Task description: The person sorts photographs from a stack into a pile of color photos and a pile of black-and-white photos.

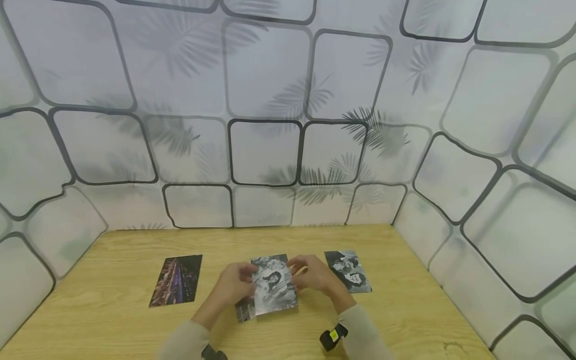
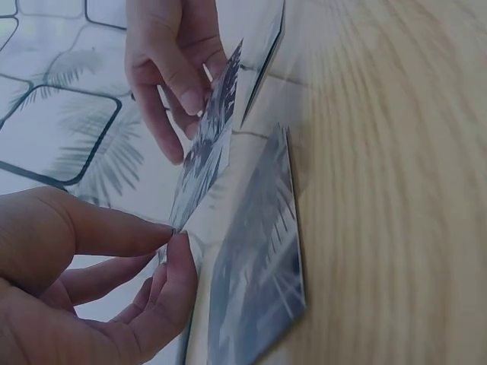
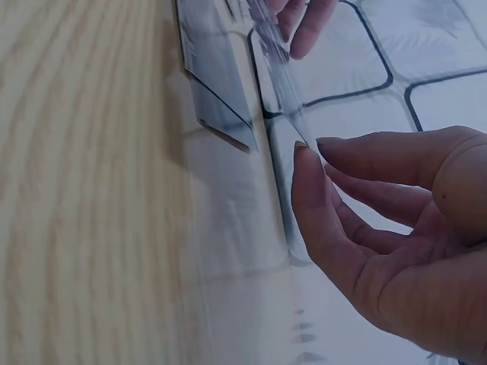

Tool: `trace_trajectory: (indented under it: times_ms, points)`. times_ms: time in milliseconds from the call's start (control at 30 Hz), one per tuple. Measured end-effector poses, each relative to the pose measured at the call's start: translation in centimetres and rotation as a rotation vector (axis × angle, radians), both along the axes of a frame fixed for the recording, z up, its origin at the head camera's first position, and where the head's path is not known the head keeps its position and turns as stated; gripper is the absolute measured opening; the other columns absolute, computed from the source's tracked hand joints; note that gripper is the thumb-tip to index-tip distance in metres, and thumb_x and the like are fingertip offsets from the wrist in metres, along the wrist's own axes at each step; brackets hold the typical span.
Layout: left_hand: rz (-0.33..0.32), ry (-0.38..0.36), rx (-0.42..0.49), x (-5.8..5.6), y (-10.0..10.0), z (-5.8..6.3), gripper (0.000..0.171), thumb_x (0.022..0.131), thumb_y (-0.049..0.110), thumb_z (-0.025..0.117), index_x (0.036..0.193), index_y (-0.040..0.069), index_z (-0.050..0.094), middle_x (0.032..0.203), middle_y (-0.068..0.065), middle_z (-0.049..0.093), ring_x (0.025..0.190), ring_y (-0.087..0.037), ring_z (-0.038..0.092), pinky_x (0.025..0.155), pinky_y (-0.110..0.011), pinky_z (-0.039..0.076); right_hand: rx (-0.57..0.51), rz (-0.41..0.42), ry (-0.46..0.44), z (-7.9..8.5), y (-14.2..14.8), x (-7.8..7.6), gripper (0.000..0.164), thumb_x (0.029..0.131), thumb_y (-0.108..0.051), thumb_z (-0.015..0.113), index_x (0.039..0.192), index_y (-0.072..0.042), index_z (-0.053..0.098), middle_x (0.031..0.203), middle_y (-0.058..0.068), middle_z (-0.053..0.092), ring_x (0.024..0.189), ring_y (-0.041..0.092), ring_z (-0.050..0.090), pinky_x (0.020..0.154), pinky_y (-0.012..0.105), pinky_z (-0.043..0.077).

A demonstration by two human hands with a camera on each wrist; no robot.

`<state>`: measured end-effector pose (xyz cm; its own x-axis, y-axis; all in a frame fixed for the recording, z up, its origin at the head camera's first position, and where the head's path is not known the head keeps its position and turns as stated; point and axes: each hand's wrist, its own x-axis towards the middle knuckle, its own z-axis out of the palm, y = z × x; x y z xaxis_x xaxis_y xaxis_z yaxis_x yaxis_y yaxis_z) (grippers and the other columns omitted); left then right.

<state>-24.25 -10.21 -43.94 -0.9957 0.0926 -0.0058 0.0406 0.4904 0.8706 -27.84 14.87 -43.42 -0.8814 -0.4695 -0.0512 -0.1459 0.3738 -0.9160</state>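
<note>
A black-and-white photo print [image 1: 275, 290] showing a figure with dark hair is held just above the table between both hands. My left hand [image 1: 235, 284] pinches its left edge between thumb and fingers, plain in the left wrist view. My right hand [image 1: 311, 273] pinches the opposite edge; the right wrist view shows thumb and forefinger meeting on a corner. Beneath the held print another photo [image 1: 245, 310] lies on the table, mostly covered in the head view. In the left wrist view this lower photo [image 2: 259, 258] shows a greyish, glossy face.
On the left of the wooden table [image 1: 112, 330] lies a colour photo of a city at night [image 1: 176, 281]. A black-and-white photo with faces [image 1: 348, 271] lies to the right, beyond my right wrist. Patterned fabric walls [image 1: 265, 150] enclose the table's back and sides.
</note>
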Motion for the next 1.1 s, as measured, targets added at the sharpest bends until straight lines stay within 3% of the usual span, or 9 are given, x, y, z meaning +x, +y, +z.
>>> trace_trajectory:
  times_ms: [133,267,367,533,800,1100]
  points:
    - [-0.052,0.016,-0.001,-0.8,1.3,0.2,0.047,0.079,-0.006,0.072,0.126,-0.002,0.067,0.110,-0.015,0.068,0.094,-0.021,0.064,0.068,-0.031,0.060,0.019,-0.051,0.007,0.3,1.2,-0.3,0.042,0.095,0.001,0.066,0.135,0.007,0.059,0.114,0.024,0.062,0.084,0.019,0.069,0.074,0.040,0.066]
    - [-0.148,0.012,0.048,-1.6,3.2,0.4,0.050,0.081,-0.010,0.068,0.130,-0.006,0.063,0.102,-0.016,0.065,0.081,-0.019,0.060,0.061,-0.027,0.057,0.057,-0.107,0.039,0.5,3.0,-0.5,0.043,0.094,0.001,0.067,0.136,0.004,0.060,0.113,0.023,0.062,0.083,0.019,0.069,0.073,0.040,0.066]
    - [-0.204,0.013,0.085,-2.2,4.7,0.6,0.052,0.081,-0.013,0.064,0.133,-0.008,0.061,0.113,-0.020,0.063,0.078,-0.018,0.059,0.061,-0.027,0.058,0.083,-0.114,0.073,0.6,4.6,-0.7,0.045,0.093,0.002,0.068,0.137,0.006,0.059,0.112,0.024,0.062,0.081,0.019,0.070,0.073,0.042,0.066]
    - [-0.228,0.027,0.101,-3.1,7.2,0.6,0.053,0.082,-0.015,0.061,0.135,-0.007,0.060,0.137,-0.024,0.050,0.087,-0.019,0.056,0.064,-0.027,0.057,0.090,-0.121,0.099,0.8,7.2,-1.2,0.049,0.090,0.002,0.068,0.137,0.010,0.057,0.110,0.023,0.061,0.080,0.018,0.069,0.075,0.044,0.066]
    - [-0.262,0.117,0.052,-4.4,11.1,0.4,0.054,0.081,-0.016,0.064,0.135,-0.007,0.059,0.134,-0.026,0.049,0.085,-0.017,0.055,0.060,-0.021,0.053,0.090,-0.228,0.072,0.6,10.6,-1.6,0.048,0.091,0.003,0.067,0.138,0.007,0.057,0.114,0.023,0.059,0.084,0.019,0.066,0.078,0.045,0.065]
    - [-0.274,0.131,0.012,-5.4,14.6,-0.2,0.056,0.076,-0.019,0.064,0.132,-0.011,0.060,0.124,-0.026,0.050,0.071,-0.012,0.051,0.052,-0.019,0.048,0.231,-0.401,0.124,-0.3,12.1,-2.0,0.037,0.092,0.005,0.065,0.129,0.004,0.064,0.105,0.019,0.064,0.081,0.019,0.066,0.069,0.037,0.063]
